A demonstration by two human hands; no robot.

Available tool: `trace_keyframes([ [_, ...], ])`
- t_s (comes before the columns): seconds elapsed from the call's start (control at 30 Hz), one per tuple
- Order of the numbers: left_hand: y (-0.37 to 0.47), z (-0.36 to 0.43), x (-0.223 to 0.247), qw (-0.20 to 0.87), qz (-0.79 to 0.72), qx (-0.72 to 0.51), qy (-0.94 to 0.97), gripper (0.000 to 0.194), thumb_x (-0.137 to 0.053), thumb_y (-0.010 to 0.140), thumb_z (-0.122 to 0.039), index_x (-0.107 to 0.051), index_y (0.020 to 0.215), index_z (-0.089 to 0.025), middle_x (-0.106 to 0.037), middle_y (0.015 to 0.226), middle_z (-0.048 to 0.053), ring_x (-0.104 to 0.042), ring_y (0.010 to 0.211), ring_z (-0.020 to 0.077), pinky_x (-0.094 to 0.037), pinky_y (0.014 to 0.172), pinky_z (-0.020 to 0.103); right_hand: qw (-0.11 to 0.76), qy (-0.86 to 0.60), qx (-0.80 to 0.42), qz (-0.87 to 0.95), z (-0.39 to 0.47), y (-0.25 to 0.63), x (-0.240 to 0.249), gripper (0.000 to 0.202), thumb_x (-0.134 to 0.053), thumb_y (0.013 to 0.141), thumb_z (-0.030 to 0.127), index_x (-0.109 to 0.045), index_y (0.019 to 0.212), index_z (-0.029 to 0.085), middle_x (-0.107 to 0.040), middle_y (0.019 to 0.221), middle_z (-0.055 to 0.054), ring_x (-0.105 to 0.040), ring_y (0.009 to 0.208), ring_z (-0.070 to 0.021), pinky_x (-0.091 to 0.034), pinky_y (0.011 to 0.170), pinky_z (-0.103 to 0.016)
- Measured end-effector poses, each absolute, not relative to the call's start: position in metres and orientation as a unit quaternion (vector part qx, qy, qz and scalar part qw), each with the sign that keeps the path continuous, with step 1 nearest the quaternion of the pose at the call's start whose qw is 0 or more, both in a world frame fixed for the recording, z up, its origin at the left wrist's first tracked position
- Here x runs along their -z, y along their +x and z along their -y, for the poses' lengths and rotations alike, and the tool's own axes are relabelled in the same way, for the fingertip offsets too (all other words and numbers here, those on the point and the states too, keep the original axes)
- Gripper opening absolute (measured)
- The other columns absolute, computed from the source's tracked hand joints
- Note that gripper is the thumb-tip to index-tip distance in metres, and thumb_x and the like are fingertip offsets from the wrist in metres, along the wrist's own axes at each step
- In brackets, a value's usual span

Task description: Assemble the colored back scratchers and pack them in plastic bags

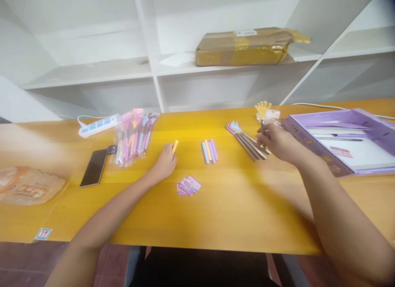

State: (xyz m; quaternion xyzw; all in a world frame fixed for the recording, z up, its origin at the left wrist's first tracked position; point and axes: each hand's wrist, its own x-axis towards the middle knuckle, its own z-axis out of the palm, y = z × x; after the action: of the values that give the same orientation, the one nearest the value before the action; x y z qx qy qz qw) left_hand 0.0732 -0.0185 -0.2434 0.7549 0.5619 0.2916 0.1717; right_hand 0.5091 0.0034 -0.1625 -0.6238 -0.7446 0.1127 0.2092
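Between the fingers of my left hand (166,161) is a short yellow handle tube (175,147). My right hand (276,143) grips the metal rod of a back scratcher (263,110), its yellow hand-shaped head pointing up. Just left of that hand lie several metal back scratcher rods (248,145) with purple and blue heads. Blue, yellow and purple handle tubes (210,151) rest side by side mid-table. Small printed cards (188,185) lie overlapping in front of them. Left of my left hand, several colourful back scratchers (134,136) are in clear plastic bags.
A purple box (348,167) holding a rod and a card stands at the right. On the left are a dark phone (94,167), a white power strip (100,125) and an orange plastic bag (31,186). A taped carton (240,48) sits on the shelf behind.
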Motion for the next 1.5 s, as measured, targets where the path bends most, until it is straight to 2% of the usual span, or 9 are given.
trace_keyframes([
  [0.17,0.116,0.003,0.249,0.204,-0.557,-0.328,0.736,0.067,-0.064,0.086,-0.001,-0.044,0.147,-0.020,-0.054,0.135,0.017,-0.064,0.125,0.0301,-0.053,0.115,0.054,0.090,-0.730,-0.037,0.677,-0.011,0.530,0.171,0.031,-0.038,0.115,0.035,-0.058,0.127,0.015,-0.073,0.106,-0.022,-0.052,0.072,-0.0206,-0.028,0.071,-0.036],
  [0.33,0.140,0.012,0.252,0.217,-0.503,-0.337,0.766,0.054,-0.063,0.095,-0.013,-0.045,0.146,-0.019,-0.051,0.137,0.016,-0.066,0.111,0.0245,-0.058,0.108,0.049,0.067,-0.709,-0.007,0.702,-0.020,0.534,0.196,0.034,-0.039,0.115,0.031,-0.065,0.127,0.014,-0.064,0.135,-0.027,-0.059,0.093,-0.0253,-0.028,0.074,-0.036],
  [0.57,0.134,0.024,0.236,0.171,-0.416,-0.246,0.859,0.041,-0.057,0.102,-0.020,-0.053,0.143,-0.023,-0.065,0.135,0.013,-0.061,0.128,0.0315,-0.051,0.116,0.052,0.040,-0.680,-0.003,0.733,-0.031,0.528,0.208,0.040,-0.043,0.117,0.039,-0.073,0.118,0.013,-0.068,0.116,-0.021,-0.056,0.089,-0.0227,-0.029,0.077,-0.035],
  [0.9,0.134,0.020,0.236,0.158,-0.398,-0.224,0.875,0.042,-0.055,0.103,-0.019,-0.056,0.145,-0.022,-0.067,0.142,0.013,-0.059,0.132,0.0326,-0.048,0.119,0.053,0.066,-0.687,-0.001,0.723,-0.033,0.535,0.221,0.049,-0.034,0.116,0.044,-0.076,0.125,0.020,-0.071,0.130,-0.017,-0.064,0.107,-0.0279,-0.040,0.086,-0.034],
  [1.03,0.137,0.022,0.240,0.161,-0.401,-0.231,0.872,0.040,-0.056,0.103,-0.018,-0.057,0.143,-0.022,-0.067,0.142,0.013,-0.060,0.133,0.0322,-0.048,0.121,0.053,0.129,-0.717,0.011,0.685,-0.029,0.532,0.217,0.053,-0.033,0.116,0.047,-0.061,0.151,0.018,-0.064,0.149,-0.022,-0.062,0.118,-0.0326,-0.039,0.088,-0.038],
  [1.17,0.138,0.019,0.240,0.176,-0.406,-0.252,0.861,0.040,-0.057,0.101,-0.017,-0.057,0.141,-0.021,-0.069,0.138,0.014,-0.064,0.129,0.0304,-0.051,0.116,0.051,0.241,-0.722,0.008,0.649,-0.021,0.530,0.213,0.057,-0.029,0.112,0.025,-0.039,0.167,0.016,-0.070,0.139,-0.022,-0.062,0.120,-0.0319,-0.036,0.090,-0.039],
  [1.3,0.104,-0.010,0.209,0.201,-0.456,-0.282,0.820,0.022,-0.051,0.107,-0.024,-0.067,0.121,-0.021,-0.075,0.118,0.009,-0.071,0.102,0.0234,-0.058,0.094,0.040,0.271,-0.710,0.042,0.649,-0.016,0.527,0.215,0.063,-0.034,0.101,0.012,-0.051,0.162,0.015,-0.055,0.153,-0.027,-0.057,0.127,-0.0329,-0.036,0.092,-0.040],
  [1.37,0.070,-0.030,0.184,0.124,-0.499,-0.306,0.801,0.020,-0.049,0.108,-0.024,-0.069,0.103,-0.021,-0.075,0.108,0.007,-0.070,0.103,0.0243,-0.055,0.095,0.041,0.270,-0.703,0.056,0.655,-0.016,0.524,0.216,0.061,-0.036,0.100,0.013,-0.058,0.157,0.014,-0.050,0.156,-0.028,-0.057,0.128,-0.0338,-0.037,0.091,-0.041],
  [1.5,0.002,-0.057,0.149,-0.056,-0.626,-0.283,0.724,0.011,-0.060,0.097,-0.017,-0.067,0.105,-0.018,-0.071,0.117,0.013,-0.063,0.120,0.0333,-0.048,0.109,0.049,0.279,-0.687,0.065,0.668,-0.014,0.520,0.215,0.056,-0.037,0.102,0.016,-0.063,0.152,0.014,-0.053,0.153,-0.028,-0.058,0.127,-0.0342,-0.039,0.086,-0.040],
])
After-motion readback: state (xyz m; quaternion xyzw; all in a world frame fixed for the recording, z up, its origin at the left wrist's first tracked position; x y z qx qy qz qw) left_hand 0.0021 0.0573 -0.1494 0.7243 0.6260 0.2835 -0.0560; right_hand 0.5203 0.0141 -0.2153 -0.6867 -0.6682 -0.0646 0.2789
